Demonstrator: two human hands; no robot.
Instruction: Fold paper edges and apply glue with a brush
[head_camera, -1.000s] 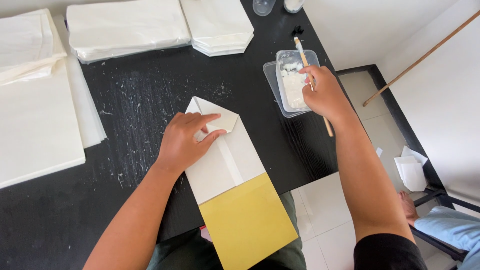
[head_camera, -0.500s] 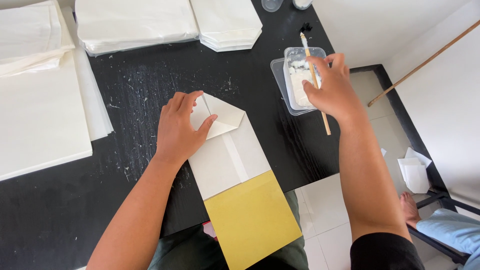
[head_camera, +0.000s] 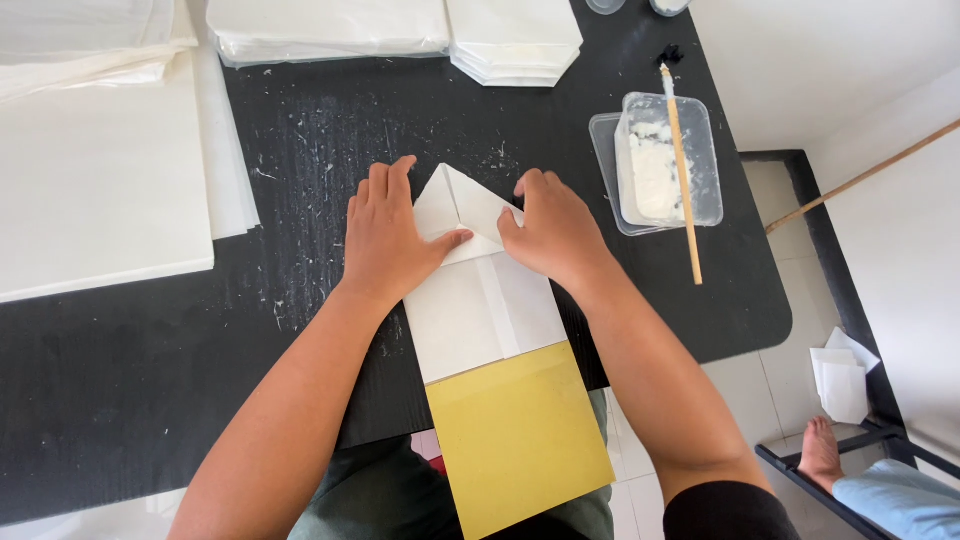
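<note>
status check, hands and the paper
Left hand and right hand flat on folded white paper, pressing pointed flap. Brush resting on paste tub. Nothing in the way.

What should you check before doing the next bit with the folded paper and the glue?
1. Left hand flat on the folded white paper piece: ok.
2. Right hand pressing the pointed top flaps: ok.
3. Wooden-handled brush resting across the clear plastic tub of white paste, out of the hands: ok.
4. Paste left in the tub: ok, some shows.
5. Flaps stuck down fully: cannot tell.
6. Yellow card all on the black table: not ok, it overhangs the near edge.
</note>
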